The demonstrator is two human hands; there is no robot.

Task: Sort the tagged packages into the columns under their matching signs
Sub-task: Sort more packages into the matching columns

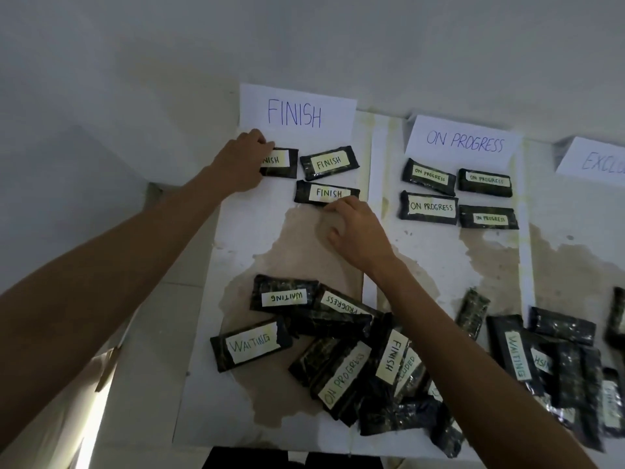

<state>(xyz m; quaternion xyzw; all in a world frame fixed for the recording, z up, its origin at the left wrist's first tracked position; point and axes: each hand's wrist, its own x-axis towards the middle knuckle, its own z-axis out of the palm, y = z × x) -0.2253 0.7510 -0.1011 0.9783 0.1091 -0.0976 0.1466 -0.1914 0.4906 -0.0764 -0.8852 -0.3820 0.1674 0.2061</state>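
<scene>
Black wrapped packages with handwritten tags lie on a white table (236,401). Under the FINISH sign (295,111) sit three FINISH packages. My left hand (241,160) grips the left end of the leftmost one (282,162). My right hand (355,228) has curled fingers on the near edge of the lower FINISH package (321,192); whether it pinches it is unclear. A third FINISH package (329,162) lies between them. Several ON PROGRESS packages (429,207) sit under the ON PROGRESS sign (465,141).
A loose pile of packages tagged WAITING (252,345), ON PROGRESS and FINISH (392,355) covers the near table. Part of a third sign (598,160) shows at the right edge. A brown stain (297,252) spreads over the table's middle. Pale wall lies behind.
</scene>
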